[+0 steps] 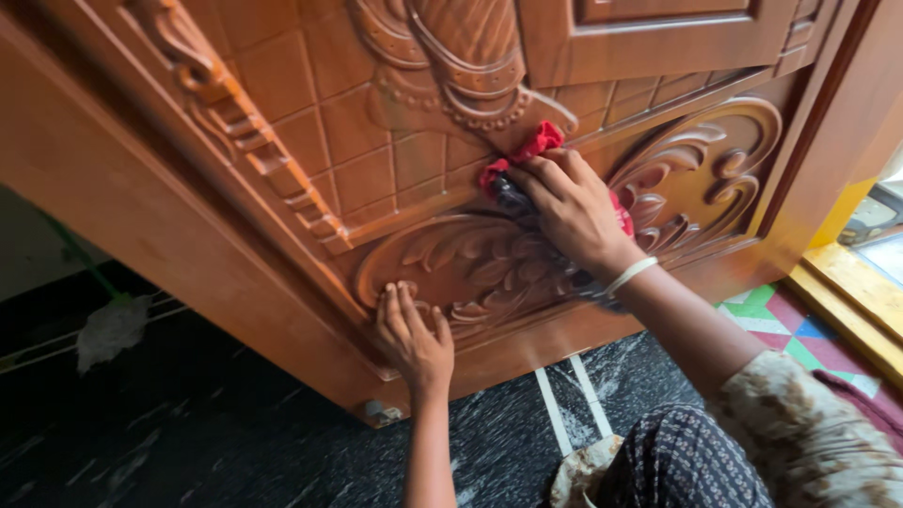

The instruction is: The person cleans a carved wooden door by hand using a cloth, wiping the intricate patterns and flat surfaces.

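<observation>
A carved brown wooden door (310, 150) fills most of the view, with leaf and scroll carvings along its lower panel. My right hand (569, 207) presses a red cloth (536, 146) against the carving near the middle of the door; part of the cloth also shows under the wrist. A pale band circles that wrist. My left hand (414, 339) rests flat, fingers together, on the door's lower rail beside the leaf carving and holds nothing.
Dark speckled stone floor (235, 442) lies under the door, with white stripes by my knee. A yellow door frame (847, 282) and a coloured floor pattern sit at the right. A whitish mop head (111, 329) lies at the left.
</observation>
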